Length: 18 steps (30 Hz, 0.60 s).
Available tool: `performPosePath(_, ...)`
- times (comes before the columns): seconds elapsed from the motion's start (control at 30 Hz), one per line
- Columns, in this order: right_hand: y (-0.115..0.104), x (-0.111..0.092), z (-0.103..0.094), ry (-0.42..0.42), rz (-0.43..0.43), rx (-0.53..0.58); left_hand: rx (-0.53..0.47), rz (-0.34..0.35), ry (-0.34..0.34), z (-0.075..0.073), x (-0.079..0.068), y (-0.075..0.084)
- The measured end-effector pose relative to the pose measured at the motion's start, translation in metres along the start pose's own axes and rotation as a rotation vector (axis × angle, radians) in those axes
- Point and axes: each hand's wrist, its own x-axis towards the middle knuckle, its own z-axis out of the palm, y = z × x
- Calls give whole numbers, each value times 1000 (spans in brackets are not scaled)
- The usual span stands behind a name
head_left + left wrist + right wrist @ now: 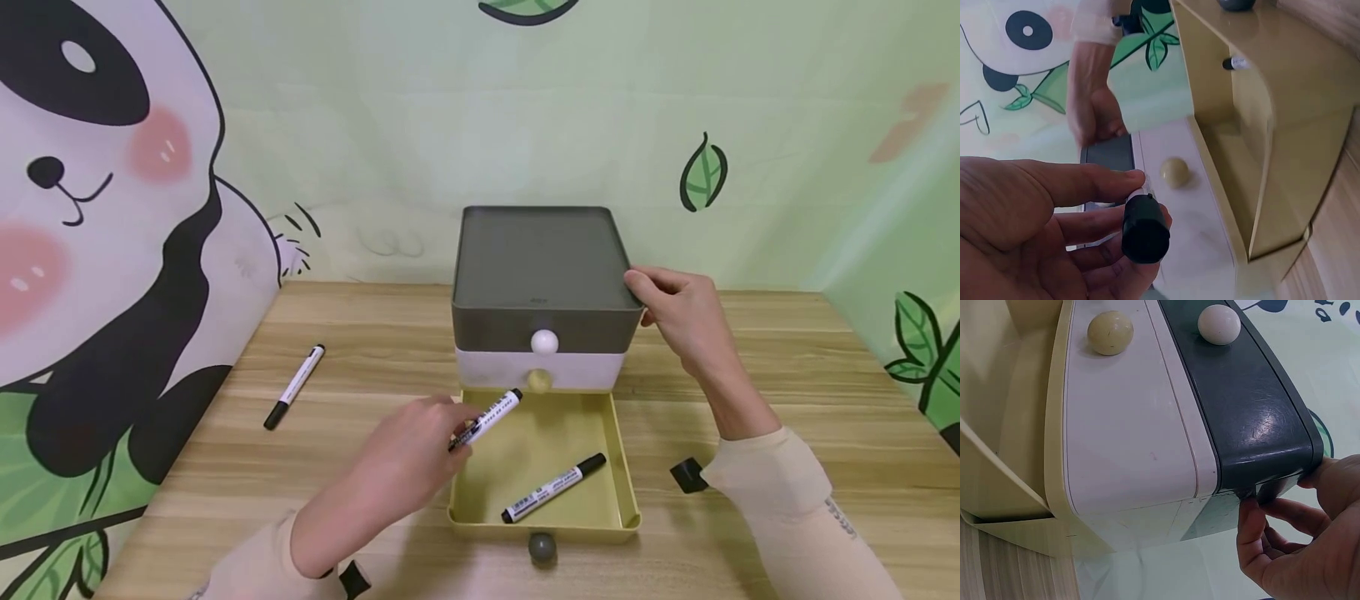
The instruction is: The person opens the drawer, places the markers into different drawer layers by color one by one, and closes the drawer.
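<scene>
My left hand (pixel 412 454) pinches a white marker with black ends (pixel 497 414) over the left side of the pulled-out yellow drawer (pixel 628 492). In the left wrist view the marker's black end (pixel 1145 231) points at the camera, between thumb and fingers. A second marker (pixel 553 488) lies slantwise in that drawer. Behind stands a small drawer box (pixel 543 258), grey on top, with a white tier (pixel 495 367) below. My right hand (pixel 686 321) grips the box's top right edge, thumb on the rim and fingers curled against the side (pixel 1250 528).
Another marker (pixel 295 387) lies on the wooden table (pixel 360 350) to the left. The yellow drawer's grey knob (pixel 542 547) sticks out toward me. A wall printed with a panda and leaves (pixel 337 150) rises right behind the box.
</scene>
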Motion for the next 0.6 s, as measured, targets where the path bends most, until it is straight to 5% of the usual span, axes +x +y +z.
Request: performPosePath(0.6,1,-1,1,5,-14,12,13,59,-102,29,21,21)
